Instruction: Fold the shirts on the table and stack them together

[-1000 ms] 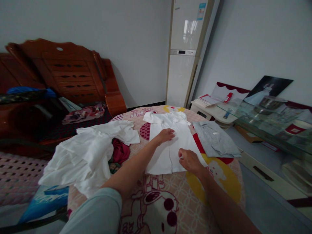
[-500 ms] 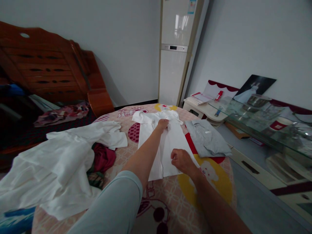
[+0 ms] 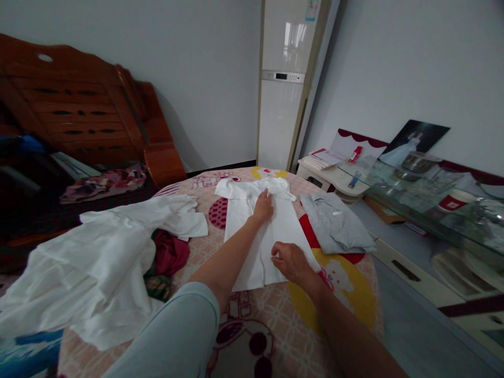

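Observation:
A white short-sleeved shirt point(image 3: 283, 223) lies spread on the round table, its collar and sleeves at the far end. My left hand point(image 3: 263, 206) rests on its upper middle just below the collar, fingers stretched out along the cloth. Lower on the shirt, right of its centre line, my right hand point(image 3: 292, 261) is closed, thumb and forefinger pinching at the white cloth; how much fabric is between them is hard to see. A folded grey garment point(image 3: 336, 223) lies on the table right of the shirt.
Left on the table is a heap of white clothes point(image 3: 106, 262) beside a dark red cloth point(image 3: 171, 252). The patterned tablecloth point(image 3: 275, 310) covers the table. A wooden sofa point(image 3: 79, 110) stands left, a glass-topped cabinet point(image 3: 409, 205) right, a tall air conditioner point(image 3: 280, 115) behind.
My left hand's fingers have gone from curled to stretched out on the shirt. My right hand has shifted slightly left. The clothes lie much as before.

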The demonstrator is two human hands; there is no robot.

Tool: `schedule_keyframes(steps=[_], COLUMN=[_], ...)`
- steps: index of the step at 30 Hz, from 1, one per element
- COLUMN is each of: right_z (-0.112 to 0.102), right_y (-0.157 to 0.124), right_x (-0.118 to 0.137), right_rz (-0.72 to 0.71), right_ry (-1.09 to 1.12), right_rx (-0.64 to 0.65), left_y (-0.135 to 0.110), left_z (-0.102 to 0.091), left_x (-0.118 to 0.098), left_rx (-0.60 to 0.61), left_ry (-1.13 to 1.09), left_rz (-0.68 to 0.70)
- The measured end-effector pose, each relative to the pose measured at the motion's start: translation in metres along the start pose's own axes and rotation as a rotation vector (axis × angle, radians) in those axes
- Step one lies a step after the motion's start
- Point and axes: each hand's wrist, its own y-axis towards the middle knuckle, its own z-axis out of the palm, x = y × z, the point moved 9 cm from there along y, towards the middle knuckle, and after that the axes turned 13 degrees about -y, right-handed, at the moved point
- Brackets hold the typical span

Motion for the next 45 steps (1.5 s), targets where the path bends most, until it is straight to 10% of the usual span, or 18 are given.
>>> schedule_keyframes(steps=[6,14,22,30,36,45], right_z=[0.000,-0.019,-0.009,-0.006,0.011,-0.003], right_y=[-0.004,0.003,-0.037,-0.051,-0.049,-0.035], right_x=[0.007,-0.024,0.003,0.020,0.046,0.024], right_rz=[-0.064,-0.048,-0.406,-0.532,-0.357,-0.164], right_ry=[0.067,0.308,-0.102,-0.306,-0.559,-0.620], right_rx=[0.033,-0.165,-0.049,-0.135,-0.033,0.013], left_y=[-0.037,-0.101,-0.234,-0.241,-0.248,-0.230], left_z=[0.009,-0.078,-0.047,-0.031,-0.013,-0.044], left_x=[-0.006,-0.035,-0.076,-0.073,-0.070,-0.057], left_rx=[0.362,0.285,0.687,0.628,0.611,0.608], left_ry=[0.137,0.205,0.509,0.657,0.744,0.640], left_rz=[0.068,0.002,0.143,0.191,0.233,0.116])
